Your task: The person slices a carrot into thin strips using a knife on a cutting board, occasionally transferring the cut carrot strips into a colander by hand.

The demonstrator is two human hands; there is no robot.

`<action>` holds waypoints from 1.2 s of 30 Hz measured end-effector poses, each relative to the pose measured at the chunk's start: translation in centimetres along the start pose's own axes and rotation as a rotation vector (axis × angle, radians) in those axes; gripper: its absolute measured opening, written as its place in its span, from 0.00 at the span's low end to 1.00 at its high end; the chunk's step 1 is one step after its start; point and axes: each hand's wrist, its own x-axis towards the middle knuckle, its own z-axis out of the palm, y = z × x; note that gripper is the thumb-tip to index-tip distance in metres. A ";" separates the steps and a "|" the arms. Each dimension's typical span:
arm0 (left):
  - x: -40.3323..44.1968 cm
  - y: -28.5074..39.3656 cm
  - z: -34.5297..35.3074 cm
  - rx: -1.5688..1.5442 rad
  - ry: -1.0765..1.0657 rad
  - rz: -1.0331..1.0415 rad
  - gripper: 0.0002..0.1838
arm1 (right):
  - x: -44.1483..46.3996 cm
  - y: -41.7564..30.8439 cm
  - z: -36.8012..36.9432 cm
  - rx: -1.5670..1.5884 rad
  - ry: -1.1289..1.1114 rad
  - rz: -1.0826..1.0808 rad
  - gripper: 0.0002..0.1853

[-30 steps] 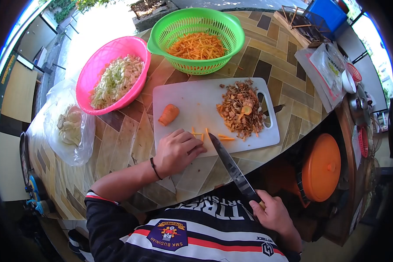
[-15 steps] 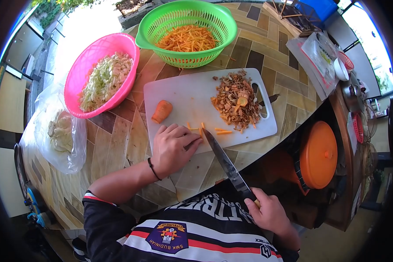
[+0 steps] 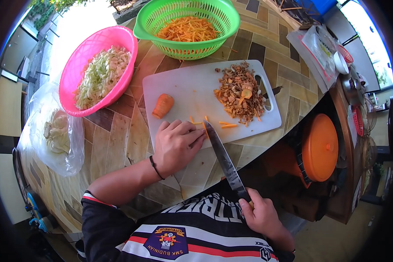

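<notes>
My left hand rests at the near edge of a white cutting board. Its curled fingers pin a small carrot piece, mostly hidden under the fingertips. In my right hand is the handle of a kitchen knife, its blade slanting up and left with the tip against that piece. Cut carrot sticks lie just right of the blade. A peeled carrot chunk sits on the board's left side. A heap of brown and orange peelings covers the right side, by the handle slot.
Behind the board stands a green colander of shredded carrot. A pink basket of shredded cabbage is at left, with a clear plastic bag holding a pale vegetable. An orange lidded container stands right, below the table's edge.
The knife tip has shifted slightly and stays beside my left fingertips. My right hand has moved a little left. The whole view has tilted slightly.
</notes>
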 end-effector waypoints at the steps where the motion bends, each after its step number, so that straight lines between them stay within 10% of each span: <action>1: 0.0 -0.1 0.1 -0.006 0.004 -0.007 0.06 | -0.1 0.0 0.2 -0.004 0.008 0.001 0.17; 36: -0.3 -0.2 0.6 0.017 0.001 0.019 0.03 | -0.8 -4.4 4.1 -0.423 0.043 0.135 0.15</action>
